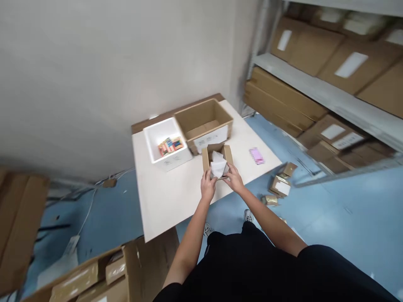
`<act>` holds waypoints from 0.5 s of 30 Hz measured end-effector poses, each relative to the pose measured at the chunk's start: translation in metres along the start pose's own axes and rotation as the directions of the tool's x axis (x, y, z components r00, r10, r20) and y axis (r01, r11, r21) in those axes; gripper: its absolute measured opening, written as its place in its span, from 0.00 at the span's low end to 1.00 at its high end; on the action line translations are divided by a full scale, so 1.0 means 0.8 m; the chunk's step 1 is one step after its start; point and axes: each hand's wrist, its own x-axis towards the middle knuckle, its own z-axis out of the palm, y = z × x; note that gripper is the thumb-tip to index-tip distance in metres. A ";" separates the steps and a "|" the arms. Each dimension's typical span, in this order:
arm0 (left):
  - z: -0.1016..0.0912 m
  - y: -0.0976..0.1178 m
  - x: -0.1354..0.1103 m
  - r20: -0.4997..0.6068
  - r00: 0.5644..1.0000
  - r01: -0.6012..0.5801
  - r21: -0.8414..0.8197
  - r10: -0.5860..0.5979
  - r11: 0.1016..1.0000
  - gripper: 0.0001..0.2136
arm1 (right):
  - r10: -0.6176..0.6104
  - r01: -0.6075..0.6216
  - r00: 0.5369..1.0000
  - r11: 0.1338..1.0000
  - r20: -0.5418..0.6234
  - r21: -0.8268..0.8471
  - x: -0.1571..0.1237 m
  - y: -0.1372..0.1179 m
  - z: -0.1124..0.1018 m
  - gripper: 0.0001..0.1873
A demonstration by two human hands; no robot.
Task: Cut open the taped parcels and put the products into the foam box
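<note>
A small cardboard box [205, 159] stands open near the front edge of the white table [157, 201]. Crumpled white paper [218, 165] sticks up inside it. At the box's near left corner, my left hand [208, 184] is closed on the edge, fingers beside the paper. My right hand [233, 179] grips the near right side, thumb and fingers bent at the rim. What lies under the paper is hidden.
Behind the box are a white bin [174, 161] with colourful packets [170, 145] and a larger cardboard box [228, 125]. A pink item [257, 155] lies at right. Shelving [315, 98] with cartons stands at right; small boxes [280, 186] lie on the floor.
</note>
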 end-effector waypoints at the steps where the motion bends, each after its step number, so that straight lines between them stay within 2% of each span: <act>1: 0.022 0.034 0.021 0.029 0.999 -0.045 -0.013 0.045 0.999 0.11 | 0.037 -0.036 0.998 0.999 -0.050 0.007 -0.008 0.027 -0.033 0.06; 4: 0.098 0.145 0.077 0.135 0.972 -0.187 -0.064 0.194 0.980 0.11 | 0.171 -0.168 0.963 0.985 -0.210 0.032 -0.047 0.111 -0.135 0.05; 8: 0.205 0.295 0.116 0.268 0.879 -0.370 -0.142 0.395 0.918 0.12 | 0.374 -0.383 0.846 0.922 -0.379 0.054 -0.129 0.209 -0.253 0.07; 10: 0.254 0.359 0.119 0.320 0.822 -0.432 -0.189 0.472 0.882 0.12 | 0.443 -0.466 0.779 0.883 -0.443 0.063 -0.172 0.248 -0.297 0.08; 12: 0.295 0.412 0.117 0.364 0.765 -0.474 -0.241 0.532 0.847 0.13 | 0.480 -0.520 0.726 0.852 -0.492 0.065 -0.211 0.282 -0.332 0.09; 15: 0.334 0.469 0.114 0.407 0.689 -0.517 -0.306 0.600 0.800 0.17 | 0.519 -0.588 0.680 0.808 -0.519 0.037 -0.251 0.322 -0.369 0.14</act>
